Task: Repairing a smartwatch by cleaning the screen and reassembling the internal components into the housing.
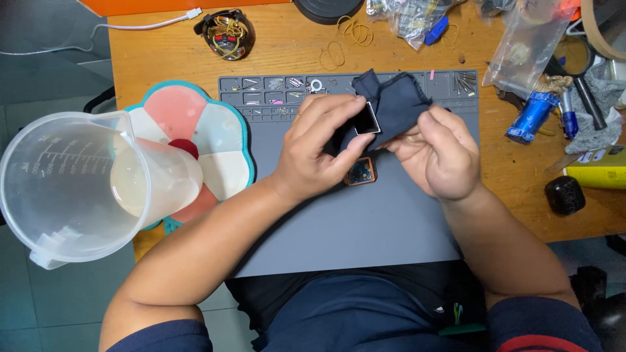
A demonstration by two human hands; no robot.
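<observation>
Both hands are raised a little above the grey work mat (365, 228), meeting over its upper middle. The left hand (319, 146) pinches a small square screen (367, 118) by its edges, fingers (355, 146) closed on it so the dark glass faces up, and the right hand (438, 156) has its fingers closed on a dark blue cloth (391, 104) bunched against that glass; held this way, the screen is braced from one side while the cloth presses from the other. Directly below the hands, a small orange-rimmed case (360, 171) with a blue inside lies flat on the mat, close enough to reach without stretching. The mat's near half is bare, so the forearms have room there. The far strip of the mat is divided into little trays (274, 88) holding screws and bits, just beyond the knuckles. To the left, a clear measuring jug (72, 189) overhangs the tabletop (169, 58) edge beside a flower-shaped dish (215, 140), tight against the left elbow's side. The right side is crowded: a blue battery (533, 116), a black round lump (564, 194) and plastic bags (528, 39).
</observation>
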